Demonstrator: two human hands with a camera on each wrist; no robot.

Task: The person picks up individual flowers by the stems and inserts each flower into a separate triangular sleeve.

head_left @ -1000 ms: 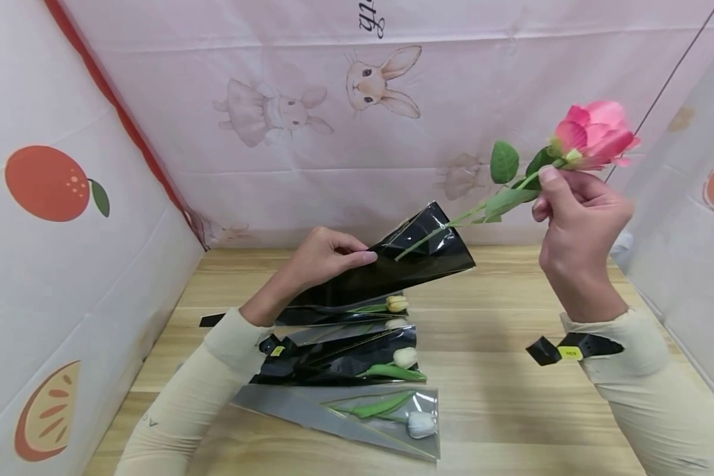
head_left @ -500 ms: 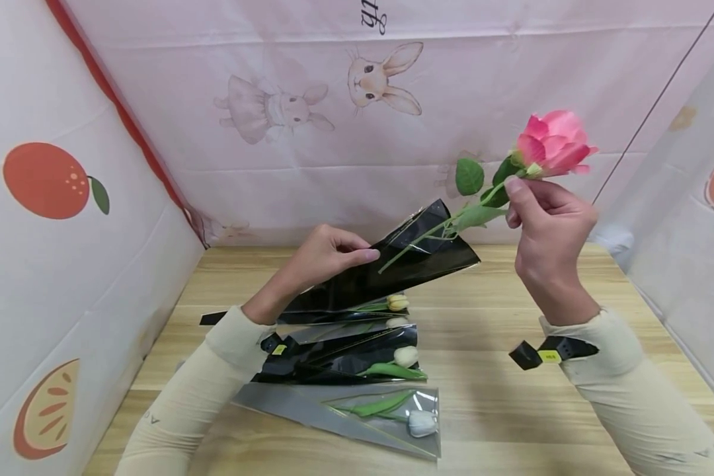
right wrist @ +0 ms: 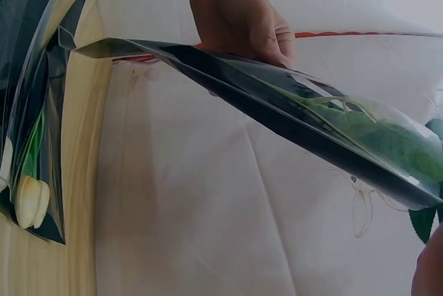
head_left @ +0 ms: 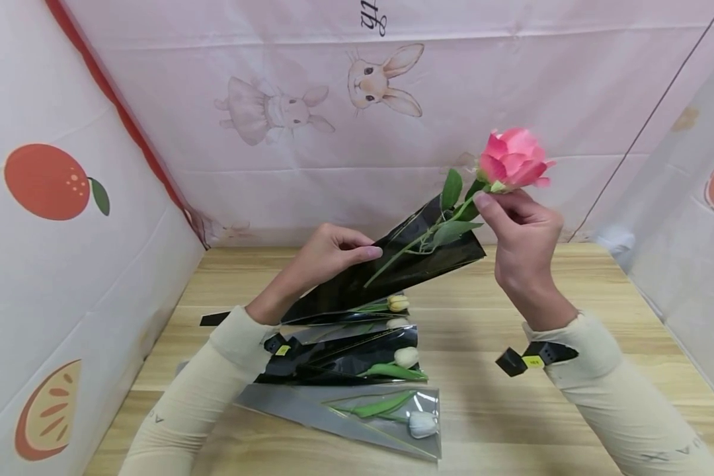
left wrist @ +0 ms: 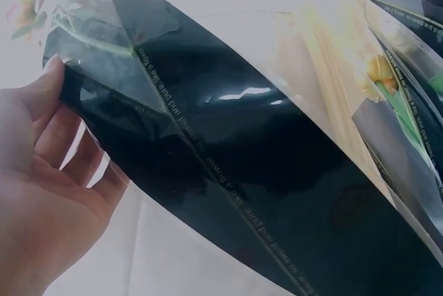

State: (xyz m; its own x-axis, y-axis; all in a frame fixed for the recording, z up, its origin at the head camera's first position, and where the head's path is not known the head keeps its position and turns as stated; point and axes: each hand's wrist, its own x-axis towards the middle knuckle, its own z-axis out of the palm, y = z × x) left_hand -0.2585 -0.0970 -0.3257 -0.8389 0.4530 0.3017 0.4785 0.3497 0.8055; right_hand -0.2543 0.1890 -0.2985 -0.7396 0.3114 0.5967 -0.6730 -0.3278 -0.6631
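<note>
My left hand [head_left: 327, 261] pinches the upper edge of a black flower sleeve [head_left: 416, 268], which is raised and tilted with its wide mouth to the right. Between right thumb and fingers, my right hand [head_left: 529, 244] holds a pink artificial rose [head_left: 514, 158] by the stem just under the bloom. The rose's stem and lower leaves lie inside the sleeve, visible through its clear film in the right wrist view [right wrist: 387, 137]. The bloom stays outside the mouth. In the left wrist view, printed lettering runs along the black wrapper [left wrist: 228, 144], beside my left fingers [left wrist: 62, 137].
Several wrapped tulips lie on the wooden table [head_left: 488, 410] below the raised sleeve. Among them are a yellow tulip [head_left: 398, 303], a white tulip [head_left: 406, 357] in black wrap and another white tulip [head_left: 422, 424] in grey wrap. A pink rabbit-print cloth [head_left: 482, 79] hangs behind.
My right hand has moved left and slightly down with the rose, so its stem and leaves are deeper in the sleeve. The left hand and the sleeve have hardly moved.
</note>
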